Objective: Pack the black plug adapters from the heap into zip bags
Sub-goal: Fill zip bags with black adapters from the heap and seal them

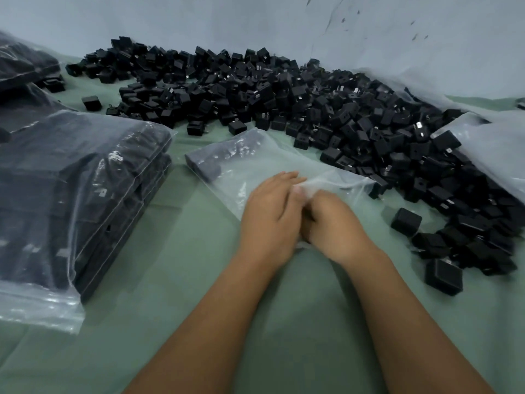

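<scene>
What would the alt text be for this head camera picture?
Two bare hands, left hand and right hand, pinch the mouth of a zip bag on green cloth, between filled bags and a heap of black plug adapters.

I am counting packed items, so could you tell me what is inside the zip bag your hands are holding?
A dark row of black plug adapters fills the far end of the zip bag; the rest looks empty. The left hand and right hand cover its mouth.
</scene>
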Available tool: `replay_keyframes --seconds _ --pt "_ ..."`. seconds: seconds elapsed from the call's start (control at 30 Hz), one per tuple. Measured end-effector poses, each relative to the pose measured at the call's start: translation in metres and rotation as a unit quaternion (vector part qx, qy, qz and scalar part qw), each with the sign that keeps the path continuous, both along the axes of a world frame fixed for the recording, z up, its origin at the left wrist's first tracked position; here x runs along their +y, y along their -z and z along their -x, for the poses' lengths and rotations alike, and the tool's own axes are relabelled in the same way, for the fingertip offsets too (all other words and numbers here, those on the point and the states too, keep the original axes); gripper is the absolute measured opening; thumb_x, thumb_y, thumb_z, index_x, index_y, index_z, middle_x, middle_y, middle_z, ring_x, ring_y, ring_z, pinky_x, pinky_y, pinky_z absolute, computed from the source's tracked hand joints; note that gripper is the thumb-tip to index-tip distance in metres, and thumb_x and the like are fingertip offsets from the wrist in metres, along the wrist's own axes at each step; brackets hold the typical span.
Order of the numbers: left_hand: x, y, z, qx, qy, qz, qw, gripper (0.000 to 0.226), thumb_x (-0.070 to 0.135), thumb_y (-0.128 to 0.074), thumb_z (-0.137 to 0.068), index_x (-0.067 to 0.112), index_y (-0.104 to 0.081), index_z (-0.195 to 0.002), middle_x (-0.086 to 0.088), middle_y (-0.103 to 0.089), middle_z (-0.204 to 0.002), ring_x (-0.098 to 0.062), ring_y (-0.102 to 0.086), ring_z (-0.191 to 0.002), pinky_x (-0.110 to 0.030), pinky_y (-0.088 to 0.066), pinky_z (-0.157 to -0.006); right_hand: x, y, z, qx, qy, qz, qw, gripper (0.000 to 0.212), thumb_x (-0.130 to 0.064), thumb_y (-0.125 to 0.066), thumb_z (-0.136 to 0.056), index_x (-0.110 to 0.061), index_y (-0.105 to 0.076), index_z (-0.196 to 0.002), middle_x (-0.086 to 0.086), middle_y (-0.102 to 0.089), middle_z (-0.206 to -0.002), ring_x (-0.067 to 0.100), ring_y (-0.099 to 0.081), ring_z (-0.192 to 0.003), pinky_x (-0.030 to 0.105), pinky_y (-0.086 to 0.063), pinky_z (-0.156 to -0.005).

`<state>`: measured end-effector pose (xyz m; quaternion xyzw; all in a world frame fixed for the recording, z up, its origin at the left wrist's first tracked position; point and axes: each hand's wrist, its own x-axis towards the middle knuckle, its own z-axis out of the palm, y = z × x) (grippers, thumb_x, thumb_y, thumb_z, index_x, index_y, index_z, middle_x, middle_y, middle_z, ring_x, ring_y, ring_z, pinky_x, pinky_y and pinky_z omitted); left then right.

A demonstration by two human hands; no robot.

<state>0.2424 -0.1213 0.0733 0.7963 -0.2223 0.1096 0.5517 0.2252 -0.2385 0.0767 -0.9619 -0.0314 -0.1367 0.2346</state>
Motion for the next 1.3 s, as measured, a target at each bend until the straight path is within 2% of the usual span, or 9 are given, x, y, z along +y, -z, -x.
replay_keyframes --seconds 0.2,0.33,0.4,0.47,0.7,0.8,0.9,1.1,1.3 --pt "0.005 0.01 -0.007 0.132 -0.005 -0.008 0.991 0.032 0.033 -0.045 -0.101 0.018 -0.072 -0.111 0.021 -0.061 -0.122 0.004 -0.053 -0.11 -0.015 -0.037 -0.092 -0.025 -0.007 0.035 -0.287 0.3 -0.016 0.91 0.016 -0.006 -0.048 -0.074 -0.009 -0.064 -0.076 0.006 -0.061 -0.076 0.025 -0.053 -0.072 0.033 -0.041 -0.067" --pt "0.007 0.01 -0.008 0.153 -0.013 -0.002 0.988 0.026 0.035 -0.046 -0.1 0.025 -0.067 -0.089 0.041 -0.057 -0.076 0.019 -0.051 -0.075 -0.02 -0.044 -0.078 -0.048 -0.002 0.044 -0.056 0.451 0.09 0.886 0.037 -0.017 -0.054 -0.078 -0.013 -0.055 -0.115 0.015 -0.05 -0.119 0.035 -0.044 -0.109 0.042 -0.03 -0.095" --pt "0.006 0.012 -0.009 0.143 -0.011 -0.006 0.99 0.02 0.034 -0.045 -0.101 0.029 -0.059 -0.087 0.025 -0.054 -0.072 0.005 -0.047 -0.067 -0.03 -0.046 -0.079 -0.053 0.005 0.045 0.021 0.439 0.13 0.889 0.039 -0.016 -0.05 -0.083 -0.011 -0.051 -0.121 0.017 -0.051 -0.122 0.035 -0.045 -0.112 0.042 -0.028 -0.097" --pt "0.006 0.011 -0.008 0.133 -0.004 -0.012 0.991 0.018 0.033 -0.044 -0.1 0.03 -0.055 -0.087 0.019 -0.047 -0.076 0.007 -0.043 -0.064 -0.016 -0.042 -0.071 -0.054 0.007 0.044 -0.004 0.417 0.1 0.904 0.04 -0.01 -0.049 -0.083 -0.011 -0.052 -0.123 0.015 -0.053 -0.117 0.034 -0.048 -0.108 0.04 -0.031 -0.093" --pt "0.006 0.009 -0.005 0.169 -0.032 0.041 0.984 0.03 0.038 -0.043 -0.101 0.034 -0.072 -0.11 0.025 -0.062 -0.087 0.002 -0.054 -0.077 -0.016 -0.042 -0.076 -0.03 -0.005 0.043 -0.358 0.171 -0.113 0.911 0.031 -0.013 -0.065 -0.072 -0.013 -0.056 -0.102 -0.001 -0.056 -0.094 0.016 -0.054 -0.086 0.036 -0.046 -0.078" --pt "0.006 0.007 -0.004 0.164 -0.035 0.045 0.985 0.033 0.035 -0.04 -0.102 0.033 -0.07 -0.116 0.026 -0.06 -0.086 0.001 -0.055 -0.083 -0.016 -0.042 -0.079 -0.013 0.0 0.04 -0.25 0.093 -0.098 0.959 0.027 -0.023 -0.057 -0.068 -0.017 -0.054 -0.094 -0.005 -0.055 -0.088 0.015 -0.052 -0.079 0.037 -0.048 -0.068" --pt "0.006 0.007 -0.006 0.149 -0.043 0.064 0.986 0.033 0.032 -0.04 -0.103 0.031 -0.069 -0.117 0.033 -0.06 -0.089 0.016 -0.055 -0.09 -0.003 -0.038 -0.079 -0.008 0.01 0.029 -0.108 0.035 -0.006 0.994 0.034 -0.022 -0.061 -0.074 -0.026 -0.061 -0.108 -0.005 -0.052 -0.121 0.015 -0.051 -0.105 0.035 -0.05 -0.081" --pt "0.006 0.006 -0.003 0.066 -0.055 0.064 0.994 0.041 0.036 -0.035 -0.097 0.025 -0.068 -0.12 0.029 -0.055 -0.114 0.015 -0.038 -0.118 -0.002 -0.026 -0.096 -0.011 0.006 0.034 -0.193 0.085 -0.072 0.975 0.016 -0.02 -0.059 -0.081 -0.02 -0.068 -0.095 -0.007 -0.057 -0.091 0.013 -0.056 -0.082 0.035 -0.05 -0.067" --pt "0.005 0.005 -0.001 -0.005 -0.038 0.032 0.999 0.045 0.033 -0.035 -0.096 0.016 -0.069 -0.12 0.011 -0.061 -0.126 0.004 -0.042 -0.127 -0.005 -0.027 -0.103 -0.005 0.002 0.037 -0.079 0.043 -0.034 0.995 0.013 -0.026 -0.058 -0.08 -0.021 -0.069 -0.084 -0.009 -0.061 -0.092 0.012 -0.055 -0.089 0.033 -0.048 -0.074"
